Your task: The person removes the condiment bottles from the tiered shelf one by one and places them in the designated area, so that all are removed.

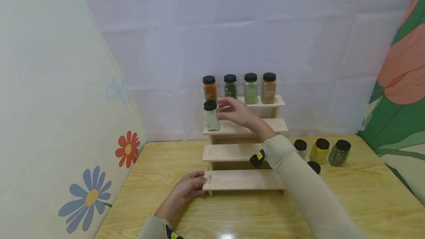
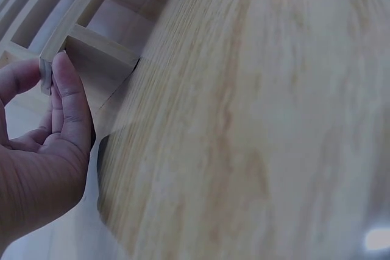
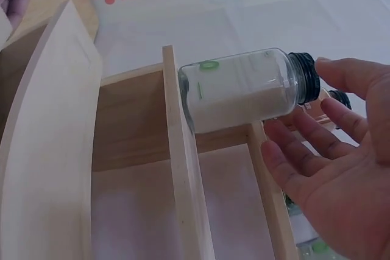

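while the left hand [image 1: 188, 189] pinches the stepped wooden rack [image 1: 245, 180] at eight o'clock, the right hand [image 1: 236, 113] is spread. its nudge could topple the powder jar [image 1: 211, 120] at ten.

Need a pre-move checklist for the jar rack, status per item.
1. White-powder jar upright on the second tier from the top: ok.
2. Right hand clear of that jar: cannot tell; the thumb is very close to the lid.
3. Rack steadied: ok, left hand pinches the bottom step's left end.
4. Four top-tier jars upright: ok.
5. Table jars fully visible in the head view: not ok; the right sleeve partly hides at least one.
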### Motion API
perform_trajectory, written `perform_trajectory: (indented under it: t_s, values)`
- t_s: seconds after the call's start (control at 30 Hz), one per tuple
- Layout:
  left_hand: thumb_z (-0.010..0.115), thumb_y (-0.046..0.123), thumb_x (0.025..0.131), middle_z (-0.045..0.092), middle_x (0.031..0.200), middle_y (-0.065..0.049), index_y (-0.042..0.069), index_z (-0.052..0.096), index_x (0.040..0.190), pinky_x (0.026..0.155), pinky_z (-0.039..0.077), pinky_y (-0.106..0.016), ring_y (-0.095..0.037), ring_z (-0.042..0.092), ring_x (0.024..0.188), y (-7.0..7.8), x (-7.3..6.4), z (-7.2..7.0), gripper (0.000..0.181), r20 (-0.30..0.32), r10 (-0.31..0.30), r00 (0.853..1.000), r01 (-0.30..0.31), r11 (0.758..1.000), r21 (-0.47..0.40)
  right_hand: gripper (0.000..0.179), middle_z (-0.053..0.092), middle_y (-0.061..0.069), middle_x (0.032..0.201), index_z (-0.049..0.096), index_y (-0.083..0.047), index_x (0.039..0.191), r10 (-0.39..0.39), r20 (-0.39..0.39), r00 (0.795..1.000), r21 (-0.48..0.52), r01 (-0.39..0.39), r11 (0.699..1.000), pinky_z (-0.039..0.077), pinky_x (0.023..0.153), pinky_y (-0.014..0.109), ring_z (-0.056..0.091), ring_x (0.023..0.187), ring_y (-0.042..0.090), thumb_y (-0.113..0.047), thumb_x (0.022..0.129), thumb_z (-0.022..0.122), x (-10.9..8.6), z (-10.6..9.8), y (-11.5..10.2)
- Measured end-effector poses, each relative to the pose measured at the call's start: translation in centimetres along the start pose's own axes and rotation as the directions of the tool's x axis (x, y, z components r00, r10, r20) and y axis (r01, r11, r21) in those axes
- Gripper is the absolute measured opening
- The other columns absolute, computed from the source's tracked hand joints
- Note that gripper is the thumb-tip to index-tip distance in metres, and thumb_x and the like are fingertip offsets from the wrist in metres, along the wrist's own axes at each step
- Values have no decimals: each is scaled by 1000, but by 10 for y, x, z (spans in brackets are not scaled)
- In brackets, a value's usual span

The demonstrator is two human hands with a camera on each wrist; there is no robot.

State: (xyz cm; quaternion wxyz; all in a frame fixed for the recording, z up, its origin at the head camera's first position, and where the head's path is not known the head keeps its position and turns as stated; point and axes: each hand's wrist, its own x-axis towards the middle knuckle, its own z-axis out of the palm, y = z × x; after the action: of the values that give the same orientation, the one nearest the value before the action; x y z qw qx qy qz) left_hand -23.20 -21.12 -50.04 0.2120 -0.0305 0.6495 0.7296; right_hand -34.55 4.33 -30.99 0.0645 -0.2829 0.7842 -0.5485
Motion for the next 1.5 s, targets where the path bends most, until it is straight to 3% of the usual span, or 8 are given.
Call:
perform_trajectory:
  t_s: [0.17,0.43,0.8,1.13,1.5]
  values:
    - [63,9,96,70,101,-4,-10,38,144,67,57,-25,-13,68,84,2,1,1,58,-28,-19,999,20,1000,2,55,52,16,143,45,-7,147,25,-15,1000,21,-25,999,49,104,43,54,130,32,-15,97,68,12,7,-4]
    - [63,9,96,70,100,-3,-11,38,144,67,57,-26,-13,68,84,1,1,1,57,-24,-18,1000,18,1000,1,58,53,16,140,47,-11,146,85,-46,995,-3,-86,996,49,103,43,55,128,32,-16,95,72,28,19,-2]
    - [63,10,97,70,100,-2,-10,37,145,67,57,-25,-12,68,84,1,0,2,58,-12,-12,1000,12,1000,1,62,52,15,144,47,-11,147,81,-95,992,-10,-82,997,37,115,46,49,134,33,-15,92,76,34,32,8]
    - [62,10,97,70,101,-3,-11,37,144,67,57,-25,-12,68,84,1,2,3,57,-31,-19,999,19,1000,7,62,59,12,134,51,-15,145,72,-154,985,13,-71,997,52,93,39,59,113,27,-18,89,79,20,28,6]
    - [63,9,96,70,102,-3,-10,38,144,68,57,-26,-13,67,85,0,3,3,57,-46,-19,999,19,1000,5,61,57,13,133,47,-11,148,-13,-124,992,52,20,998,48,81,34,57,109,29,-15,93,74,-17,3,6]
